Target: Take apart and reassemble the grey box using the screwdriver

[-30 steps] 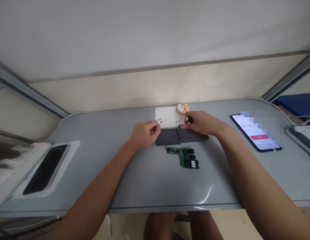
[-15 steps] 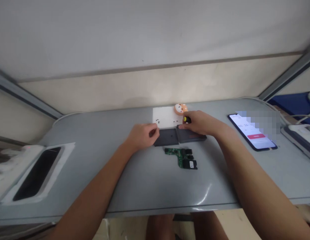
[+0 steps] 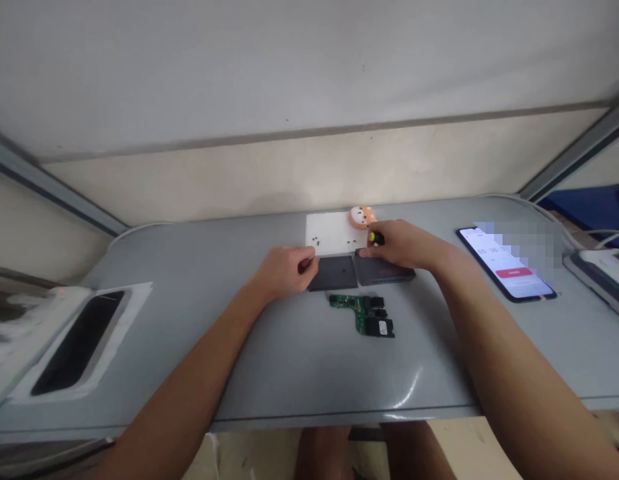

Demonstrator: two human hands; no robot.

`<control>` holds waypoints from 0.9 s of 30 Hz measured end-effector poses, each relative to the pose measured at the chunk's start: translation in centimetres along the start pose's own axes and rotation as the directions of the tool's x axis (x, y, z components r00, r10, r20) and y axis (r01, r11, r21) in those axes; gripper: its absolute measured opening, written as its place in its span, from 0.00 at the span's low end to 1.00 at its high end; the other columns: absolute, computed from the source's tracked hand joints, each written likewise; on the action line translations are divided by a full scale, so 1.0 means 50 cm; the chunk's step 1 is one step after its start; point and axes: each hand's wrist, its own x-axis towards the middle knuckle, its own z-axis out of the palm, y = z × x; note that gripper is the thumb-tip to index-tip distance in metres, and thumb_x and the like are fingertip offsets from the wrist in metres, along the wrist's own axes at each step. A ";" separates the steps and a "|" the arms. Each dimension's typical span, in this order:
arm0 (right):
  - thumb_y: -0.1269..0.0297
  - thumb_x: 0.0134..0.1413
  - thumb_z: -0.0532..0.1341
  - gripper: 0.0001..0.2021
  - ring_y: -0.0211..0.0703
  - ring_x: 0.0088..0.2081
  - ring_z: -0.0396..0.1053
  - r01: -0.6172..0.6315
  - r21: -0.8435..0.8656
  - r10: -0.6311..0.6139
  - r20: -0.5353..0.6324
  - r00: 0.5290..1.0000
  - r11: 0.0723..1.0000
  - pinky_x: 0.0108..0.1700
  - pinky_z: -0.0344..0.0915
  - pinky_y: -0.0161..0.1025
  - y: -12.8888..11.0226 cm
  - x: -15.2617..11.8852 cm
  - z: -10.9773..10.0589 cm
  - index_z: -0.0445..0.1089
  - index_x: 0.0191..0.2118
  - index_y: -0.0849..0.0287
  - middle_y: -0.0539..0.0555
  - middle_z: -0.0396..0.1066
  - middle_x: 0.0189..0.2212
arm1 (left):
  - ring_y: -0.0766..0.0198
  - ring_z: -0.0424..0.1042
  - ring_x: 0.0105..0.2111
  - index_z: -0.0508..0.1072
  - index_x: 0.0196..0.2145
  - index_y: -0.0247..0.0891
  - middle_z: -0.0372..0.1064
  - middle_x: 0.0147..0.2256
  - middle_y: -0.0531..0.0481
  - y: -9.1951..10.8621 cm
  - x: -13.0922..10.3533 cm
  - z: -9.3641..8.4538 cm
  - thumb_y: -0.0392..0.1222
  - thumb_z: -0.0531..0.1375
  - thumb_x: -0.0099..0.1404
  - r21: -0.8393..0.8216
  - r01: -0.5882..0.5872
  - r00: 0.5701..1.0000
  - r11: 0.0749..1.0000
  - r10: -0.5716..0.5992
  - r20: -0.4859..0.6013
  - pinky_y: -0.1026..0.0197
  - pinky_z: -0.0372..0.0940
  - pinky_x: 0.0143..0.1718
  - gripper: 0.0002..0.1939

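My left hand (image 3: 288,272) is closed, its fingers curled at the left edge of a flat black cover (image 3: 332,274); whether it pinches anything is hidden. Beside that cover lies a dark casing half (image 3: 386,272) with a slotted front edge. My right hand (image 3: 399,244) bends over the casing's far side, closed around a screwdriver with a black handle and yellow end (image 3: 373,237). Its tip is hidden. Nearer to me rests a green circuit board (image 3: 360,313) with black connectors. Several tiny dark screws (image 3: 316,241) sit on a white sheet (image 3: 334,230) behind the cover.
An orange-and-white animal-faced round object (image 3: 362,217) stands on the sheet's far right corner. A lit phone (image 3: 514,272) lies to the right, and a dark phone-like slab (image 3: 79,343) on white paper to the left. A wall closes off the grey table's (image 3: 269,373) back.
Both hands keep nearly the same place and grip. The view has shifted very slightly; the cover, casing and board lie as before.
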 end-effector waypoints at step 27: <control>0.53 0.60 0.63 0.11 0.44 0.28 0.72 -0.017 -0.047 0.018 0.012 1.000 0.999 0.32 0.62 0.40 -0.006 -0.005 -0.008 0.71 0.41 0.54 0.56 0.78 0.34 | 0.67 0.51 0.19 0.56 0.18 0.39 0.55 0.17 0.54 -0.002 0.006 0.003 0.43 0.53 0.69 0.052 0.031 0.997 0.998 -0.028 -0.067 0.59 0.47 0.25 0.21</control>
